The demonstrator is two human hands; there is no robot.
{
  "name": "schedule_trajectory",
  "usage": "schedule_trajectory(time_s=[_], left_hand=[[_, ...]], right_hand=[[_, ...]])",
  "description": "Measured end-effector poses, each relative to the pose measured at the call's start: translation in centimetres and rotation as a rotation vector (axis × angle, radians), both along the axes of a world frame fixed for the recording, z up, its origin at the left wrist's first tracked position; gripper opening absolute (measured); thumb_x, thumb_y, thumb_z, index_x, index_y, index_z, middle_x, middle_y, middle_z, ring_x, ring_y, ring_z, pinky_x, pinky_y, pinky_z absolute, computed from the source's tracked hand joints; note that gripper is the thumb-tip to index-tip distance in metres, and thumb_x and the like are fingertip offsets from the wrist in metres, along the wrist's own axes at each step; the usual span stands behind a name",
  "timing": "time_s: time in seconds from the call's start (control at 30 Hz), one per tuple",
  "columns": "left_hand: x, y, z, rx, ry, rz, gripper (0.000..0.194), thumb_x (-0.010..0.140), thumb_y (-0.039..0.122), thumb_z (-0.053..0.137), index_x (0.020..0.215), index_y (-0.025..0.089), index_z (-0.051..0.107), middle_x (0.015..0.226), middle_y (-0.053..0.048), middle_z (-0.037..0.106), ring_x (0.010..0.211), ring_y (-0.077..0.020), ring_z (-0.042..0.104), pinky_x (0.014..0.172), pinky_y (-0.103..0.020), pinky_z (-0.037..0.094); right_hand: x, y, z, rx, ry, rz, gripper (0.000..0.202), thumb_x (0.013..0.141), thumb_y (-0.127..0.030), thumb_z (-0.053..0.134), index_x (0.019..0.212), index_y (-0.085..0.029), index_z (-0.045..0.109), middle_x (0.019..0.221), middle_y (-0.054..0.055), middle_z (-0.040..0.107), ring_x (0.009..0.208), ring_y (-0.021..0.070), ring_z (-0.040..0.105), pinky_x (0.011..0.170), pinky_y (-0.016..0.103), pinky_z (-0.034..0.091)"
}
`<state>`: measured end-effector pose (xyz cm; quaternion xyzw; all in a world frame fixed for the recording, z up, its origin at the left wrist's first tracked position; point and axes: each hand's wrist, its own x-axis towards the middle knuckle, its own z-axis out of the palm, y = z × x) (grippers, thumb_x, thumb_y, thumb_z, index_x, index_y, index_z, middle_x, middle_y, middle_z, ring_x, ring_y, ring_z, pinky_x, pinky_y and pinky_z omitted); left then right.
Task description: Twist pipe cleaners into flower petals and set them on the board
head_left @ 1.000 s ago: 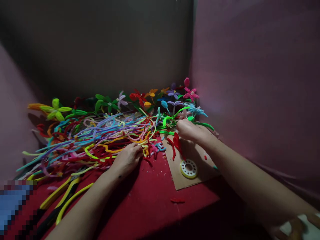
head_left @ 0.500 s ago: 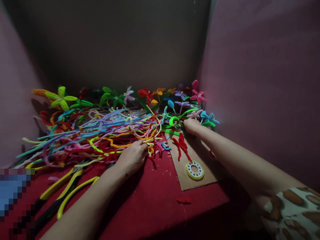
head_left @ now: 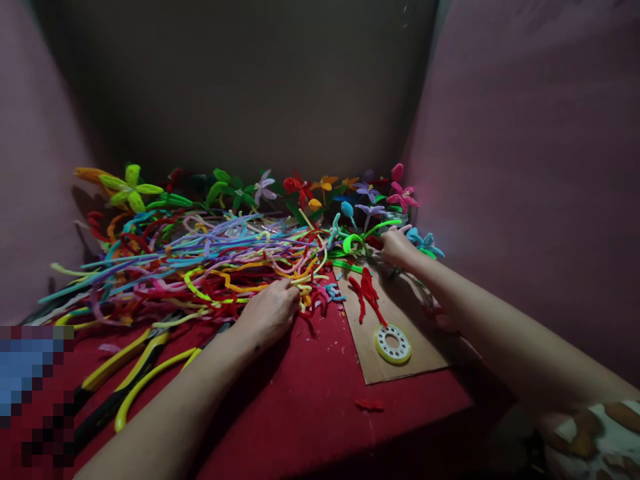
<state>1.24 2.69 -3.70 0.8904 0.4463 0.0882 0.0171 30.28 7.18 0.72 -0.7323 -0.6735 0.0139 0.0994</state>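
Note:
My left hand [head_left: 271,308] rests with curled fingers at the front edge of a tangled heap of pipe cleaners [head_left: 200,257] in many colours. Whatever its fingers hold, if anything, is hidden. My right hand [head_left: 399,249] reaches to the back right, its fingers closed among pipe-cleaner flowers. A dark red piece [head_left: 373,242] shows at the fingertips, beside bright green leaves [head_left: 353,245]; I cannot make out what is gripped. Below that hand, red pipe-cleaner pieces [head_left: 369,290] lie on a cardboard sheet [head_left: 415,353] with a roll of tape [head_left: 393,345].
Yellow-and-black pliers [head_left: 143,360] lie at the left, partly behind my left forearm. Finished flowers, among them a yellow-green one [head_left: 131,190] and a pink one [head_left: 403,195], line the back wall. A red scrap [head_left: 369,405] lies near the front of the red table [head_left: 300,413].
The whole view has shifted slightly. My right hand has moved a little among the flowers, and the dark red piece now shows at its fingertips. My left hand stays by the heap.

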Motion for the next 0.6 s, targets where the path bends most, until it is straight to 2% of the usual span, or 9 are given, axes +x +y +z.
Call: schedule_trajectory(time_s=[0.1, 0.17, 0.23, 0.27, 0.33, 0.4, 0.5, 0.6], left_hand=[[-0.1, -0.1, 0.1, -0.014, -0.049, -0.008, 0.024, 0.084, 0.023, 0.037, 0.076, 0.018, 0.058, 0.088, -0.007, 0.055, 0.075, -0.0176, 0.055, 0.063, -0.028, 0.041], [-0.1, -0.1, 0.3, 0.004, -0.149, 0.000, 0.022, 0.083, 0.023, 0.039, 0.078, 0.018, 0.059, 0.090, -0.007, 0.055, 0.075, -0.0163, 0.055, 0.066, -0.027, 0.042], [-0.1, -0.2, 0.5, 0.054, -0.304, 0.011, 0.020, 0.083, 0.024, 0.041, 0.081, 0.018, 0.059, 0.091, -0.006, 0.056, 0.076, -0.0154, 0.056, 0.068, -0.027, 0.042], [-0.1, -0.3, 0.6, 0.081, -0.388, 0.009, 0.019, 0.083, 0.024, 0.042, 0.083, 0.018, 0.059, 0.089, -0.005, 0.057, 0.076, -0.0151, 0.056, 0.069, -0.026, 0.042], [0.0, -0.4, 0.9, 0.114, -0.524, -0.003, 0.017, 0.082, 0.026, 0.044, 0.083, 0.018, 0.059, 0.083, -0.004, 0.060, 0.075, -0.0146, 0.057, 0.070, -0.026, 0.043], [0.1, -0.5, 1.1, 0.118, -0.596, -0.010, 0.016, 0.081, 0.026, 0.046, 0.082, 0.018, 0.059, 0.079, -0.003, 0.062, 0.074, -0.0144, 0.058, 0.070, -0.025, 0.044], [0.2, -0.6, 1.3, 0.118, -0.611, -0.004, 0.015, 0.079, 0.026, 0.047, 0.080, 0.018, 0.060, 0.080, -0.003, 0.065, 0.074, -0.0149, 0.060, 0.069, -0.025, 0.044], [0.2, -0.6, 1.1, 0.122, -0.575, 0.004, 0.016, 0.078, 0.025, 0.047, 0.078, 0.017, 0.061, 0.078, -0.003, 0.065, 0.071, -0.0145, 0.060, 0.066, -0.025, 0.044]], right_hand=[[0.3, -1.6, 0.9, 0.046, 0.165, -0.008, 0.021, 0.071, -0.014, 0.055, 0.090, -0.008, 0.063, 0.076, 0.011, 0.066, 0.071, 0.0196, 0.063, 0.069, 0.030, 0.049], [0.0, -3.2, 1.4, 0.073, 0.325, 0.038, 0.021, 0.076, -0.016, 0.050, 0.094, -0.009, 0.058, 0.078, 0.008, 0.066, 0.066, 0.0146, 0.063, 0.061, 0.024, 0.049], [-0.8, -5.1, 1.8, 0.099, 0.868, 0.177, 0.021, 0.072, -0.019, 0.057, 0.091, -0.011, 0.055, 0.079, 0.007, 0.065, 0.062, 0.0141, 0.062, 0.053, 0.023, 0.048], [-1.4, -6.0, 2.0, 0.074, 1.064, 0.239, 0.025, 0.069, -0.020, 0.061, 0.091, -0.012, 0.054, 0.078, 0.006, 0.064, 0.059, 0.0135, 0.062, 0.048, 0.022, 0.046], [-2.6, -7.8, 2.2, -0.026, 1.319, 0.305, 0.031, 0.065, -0.018, 0.064, 0.094, -0.014, 0.054, 0.076, 0.004, 0.064, 0.051, 0.0108, 0.058, 0.040, 0.020, 0.041], [-3.6, -9.1, 2.2, -0.122, 1.479, 0.302, 0.036, 0.064, -0.015, 0.064, 0.099, -0.013, 0.055, 0.071, 0.002, 0.062, 0.045, 0.0071, 0.053, 0.036, 0.017, 0.034], [-4.4, -10.3, 1.8, -0.197, 1.680, 0.332, 0.034, 0.066, -0.010, 0.059, 0.101, -0.011, 0.057, 0.064, -0.002, 0.055, 0.041, 0.0011, 0.040, 0.037, 0.015, 0.029], [-4.2, -10.7, 1.2, -0.259, 1.762, 0.322, 0.030, 0.069, -0.010, 0.056, 0.099, -0.010, 0.057, 0.063, -0.002, 0.053, 0.041, 0.0008, 0.033, 0.038, 0.016, 0.025]])
